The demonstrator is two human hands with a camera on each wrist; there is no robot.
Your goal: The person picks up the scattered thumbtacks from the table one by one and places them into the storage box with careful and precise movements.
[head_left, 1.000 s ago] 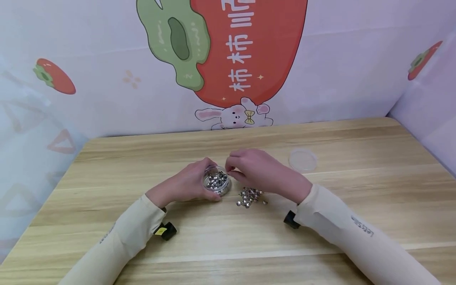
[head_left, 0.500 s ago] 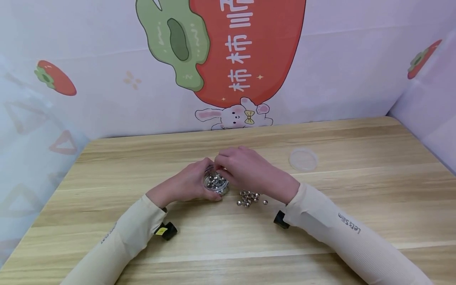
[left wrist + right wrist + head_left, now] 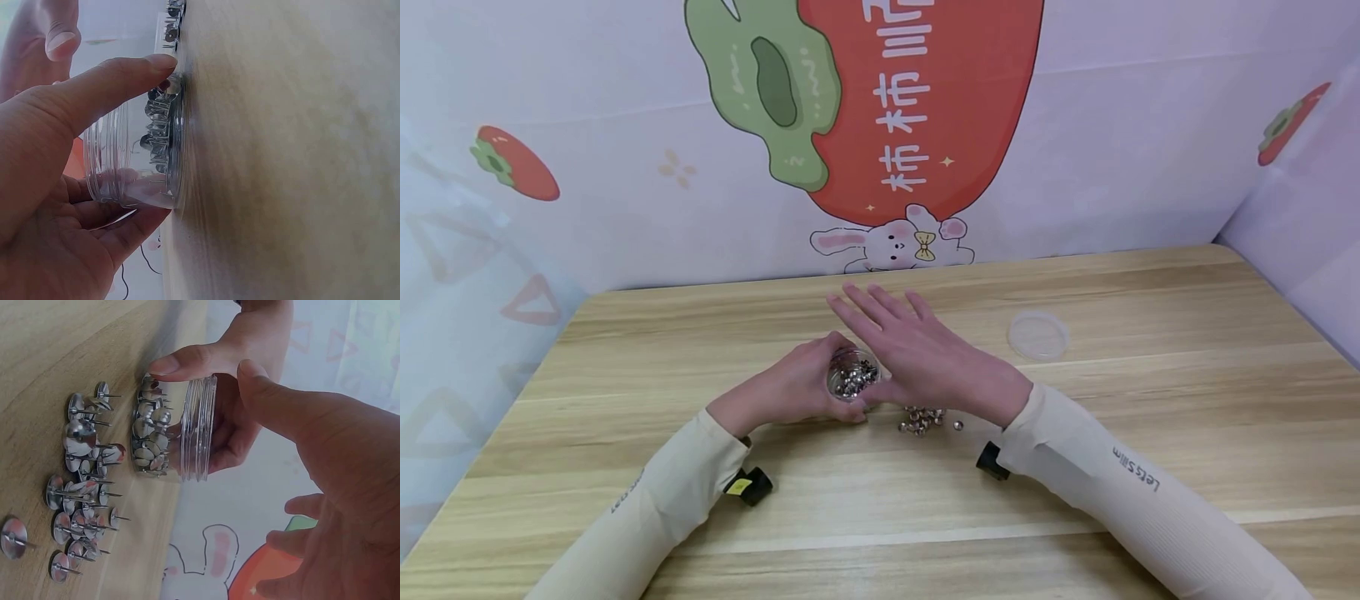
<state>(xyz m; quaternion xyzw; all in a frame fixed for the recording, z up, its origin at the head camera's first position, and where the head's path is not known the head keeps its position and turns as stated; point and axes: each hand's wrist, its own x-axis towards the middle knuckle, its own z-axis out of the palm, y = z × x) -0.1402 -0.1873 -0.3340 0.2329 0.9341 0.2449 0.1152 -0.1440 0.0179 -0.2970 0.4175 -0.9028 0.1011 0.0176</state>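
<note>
A clear round jar [image 3: 837, 385] stands on the table, partly filled with silver thumbtacks [image 3: 150, 437]. My left hand [image 3: 797, 379] grips its side, with the thumb [image 3: 119, 84] across the near wall and the fingers behind it. My right hand [image 3: 921, 354] is held just over the jar's right side, fingers spread and straight, nothing in them. In the right wrist view its thumb [image 3: 281, 403] is beside the jar's mouth. A loose pile of thumbtacks [image 3: 922, 419] lies right of the jar, partly covered by the right hand in the head view; many pins point up.
A clear round lid [image 3: 1037, 335] lies on the table behind and right of the right hand. One thumbtack [image 3: 958, 426] sits apart from the pile. The wooden table [image 3: 865, 508] ends at a printed cloth backdrop [image 3: 647, 192].
My right hand has moved left from beside the jar to over it, and its fingers have gone from pinched to spread straight. The left hand keeps its grip on the jar.
</note>
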